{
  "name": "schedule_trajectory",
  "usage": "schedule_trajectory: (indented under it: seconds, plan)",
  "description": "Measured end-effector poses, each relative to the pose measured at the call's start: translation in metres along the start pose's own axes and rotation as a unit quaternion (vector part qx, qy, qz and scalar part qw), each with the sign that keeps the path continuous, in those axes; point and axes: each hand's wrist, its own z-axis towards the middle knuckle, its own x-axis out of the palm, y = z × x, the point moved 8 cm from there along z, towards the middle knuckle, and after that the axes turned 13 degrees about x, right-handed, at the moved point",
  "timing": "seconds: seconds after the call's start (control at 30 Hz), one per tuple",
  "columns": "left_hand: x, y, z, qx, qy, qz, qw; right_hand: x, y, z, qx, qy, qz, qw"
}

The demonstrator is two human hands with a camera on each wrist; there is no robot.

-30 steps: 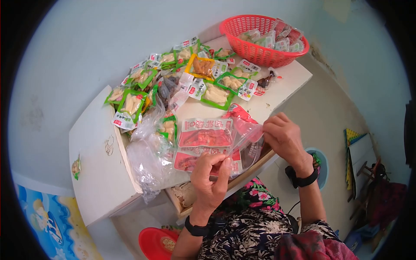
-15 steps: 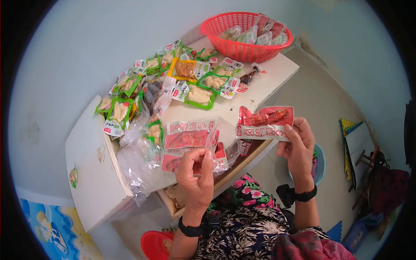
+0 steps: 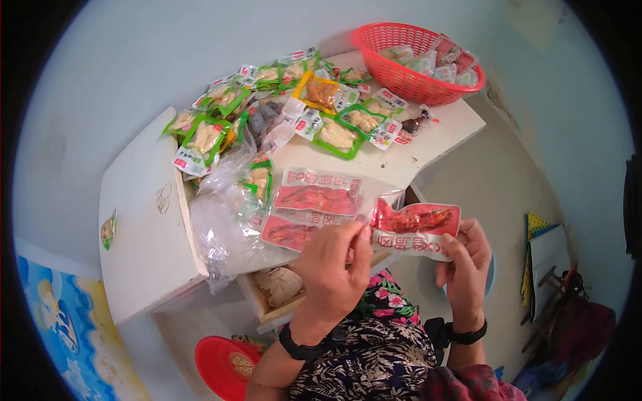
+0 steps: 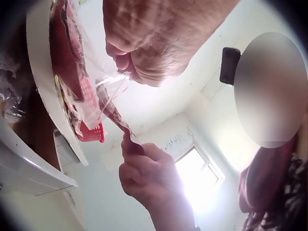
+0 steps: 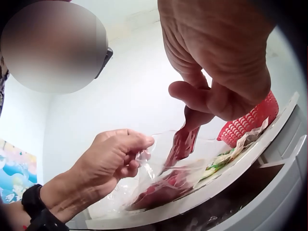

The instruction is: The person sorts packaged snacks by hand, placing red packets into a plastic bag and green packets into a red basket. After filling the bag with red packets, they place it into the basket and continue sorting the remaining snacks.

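Note:
My right hand pinches one end of a red and white food packet, which it holds level in front of the table's edge. With thumb and fingers my left hand pinches the edge of a clear plastic bag. The packet's far end reaches to the bag beside my left fingers; whether it is inside the bag I cannot tell. Two similar red packets lie on the table under the bag, side by side.
Green-edged food packets pile along the back of the white table. A red basket with packets stands at the back right. Crumpled clear plastic lies left of the red packets. An open drawer juts out below; a red bowl is lower left.
My right hand went from the bag's edge to holding a red packet, which has since come nearer my left hand. My left hand keeps its pinch on the bag. The head view has shifted.

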Motion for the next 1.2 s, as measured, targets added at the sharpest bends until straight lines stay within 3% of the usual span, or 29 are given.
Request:
schedule_trajectory:
  seconds: [0.17,0.47,0.5,0.6,0.7,0.77,0.9,1.1,1.2]
  plan:
    - [0.001,-0.02,0.01,0.106,0.016,0.043,0.993,0.028,-0.013,-0.001,0.04,0.043,-0.014,0.998]
    - [0.005,-0.029,0.004,0.119,0.049,0.002,0.992,0.085,-0.044,0.001,0.11,0.173,0.01,0.979]
    - [0.005,-0.029,0.004,0.124,0.046,-0.007,0.991,0.093,-0.044,0.001,0.094,0.137,0.021,0.986]
    - [0.002,-0.027,0.004,0.12,0.045,-0.023,0.992,0.094,-0.052,0.004,0.11,0.197,0.007,0.974]
    - [-0.002,-0.022,0.002,0.103,0.038,-0.044,0.993,0.084,-0.066,0.011,0.106,0.14,-0.055,0.983]
    - [-0.006,-0.018,0.002,0.096,0.033,-0.053,0.993,0.079,-0.06,0.017,0.104,0.163,-0.118,0.974]
    - [-0.011,-0.016,0.0,0.092,0.024,-0.055,0.994,0.085,-0.033,0.016,-0.035,0.128,-0.243,0.961]
    - [-0.007,-0.026,-0.002,0.126,0.025,-0.025,0.991,0.087,-0.037,0.016,-0.065,0.19,-0.231,0.952]
    - [-0.003,-0.029,-0.004,0.136,0.019,-0.007,0.991,0.094,-0.037,0.01,-0.082,0.167,-0.187,0.965]
